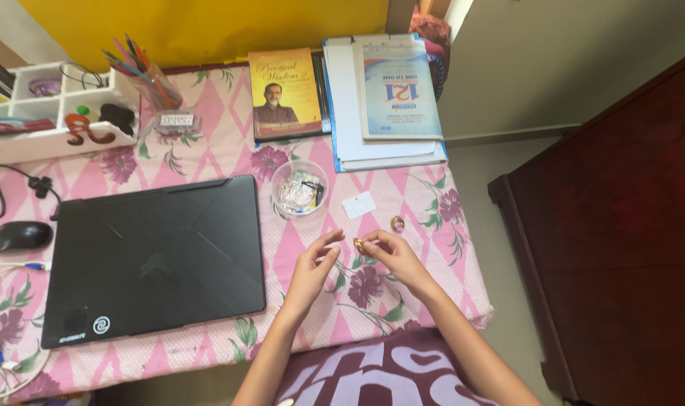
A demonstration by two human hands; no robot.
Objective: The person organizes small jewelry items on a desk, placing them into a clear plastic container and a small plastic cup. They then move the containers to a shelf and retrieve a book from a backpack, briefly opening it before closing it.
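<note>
We are working over a tabletop (207, 353) draped in pink floral cloth. A closed black laptop (154, 256) is lying at left, two books (342, 98) are resting at the far edge. A clear bowl (299, 188) is sitting just right of the laptop's far corner. Our left hand (311, 272) is hovering with fingers loosely spread. Our right hand (391, 254) is pinching a small gold ring (358, 243) between fingertips, above the cloth. A second ring (396, 222) is lying just beyond, right.
</note>
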